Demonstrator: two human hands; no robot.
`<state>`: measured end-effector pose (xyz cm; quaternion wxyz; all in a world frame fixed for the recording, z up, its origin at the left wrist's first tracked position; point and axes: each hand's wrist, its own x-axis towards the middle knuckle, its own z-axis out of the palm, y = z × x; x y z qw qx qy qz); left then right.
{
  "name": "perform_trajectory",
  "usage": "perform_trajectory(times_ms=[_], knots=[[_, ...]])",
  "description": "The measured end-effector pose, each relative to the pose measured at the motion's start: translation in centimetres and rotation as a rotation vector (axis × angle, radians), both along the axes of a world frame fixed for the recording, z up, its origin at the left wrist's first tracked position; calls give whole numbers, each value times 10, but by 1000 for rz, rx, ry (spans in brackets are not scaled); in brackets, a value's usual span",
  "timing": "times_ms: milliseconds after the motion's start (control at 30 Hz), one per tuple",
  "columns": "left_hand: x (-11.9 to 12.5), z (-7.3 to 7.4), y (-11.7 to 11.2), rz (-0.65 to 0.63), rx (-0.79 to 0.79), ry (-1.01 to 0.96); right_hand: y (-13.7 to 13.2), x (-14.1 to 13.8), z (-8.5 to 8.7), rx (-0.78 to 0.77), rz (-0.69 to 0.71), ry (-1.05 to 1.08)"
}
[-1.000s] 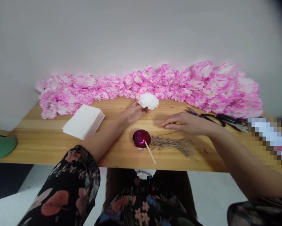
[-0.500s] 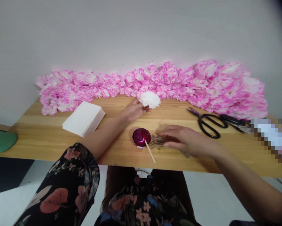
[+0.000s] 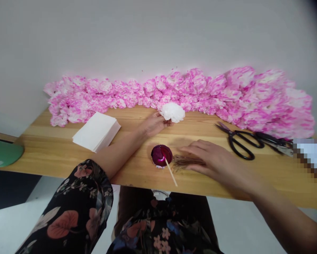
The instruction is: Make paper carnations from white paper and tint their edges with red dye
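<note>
Left hand (image 3: 155,126) is pinching a flower (image 3: 173,112) at twelve o'clock; right hand (image 3: 214,159), loosely spread, is best cupping twigs (image 3: 185,160) lightly.

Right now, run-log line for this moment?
left grip: holding white flower | right grip: at brown stems, closure unclear | magenta dish: pale stick in it | scissors: on table

Right-hand fingers (image 3: 195,151) partly hide the twig bundle (image 3: 187,160).

The left hand (image 3: 155,125) holds a white flower (image 3: 173,112) near pink flowers (image 3: 269,102); the right hand (image 3: 214,158) partly covers brown stems (image 3: 181,160) on the counter (image 3: 137,171), beside a dish (image 3: 155,154) of dark magenta liquid
</note>
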<state>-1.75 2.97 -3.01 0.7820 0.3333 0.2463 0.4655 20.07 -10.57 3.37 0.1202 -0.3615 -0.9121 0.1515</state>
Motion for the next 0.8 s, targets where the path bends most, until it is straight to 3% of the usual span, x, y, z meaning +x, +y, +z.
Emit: perform_trajectory(times_ms=[233, 533, 800], knots=[[0, -1, 1, -1, 1, 11, -11, -40, -1, 135, 334, 183], [0, -1, 1, -19, -13, -12, 6, -35, 10, 256, 157, 337], [3, 1, 2, -15, -4, 19, 27, -44, 12, 210, 236, 351]])
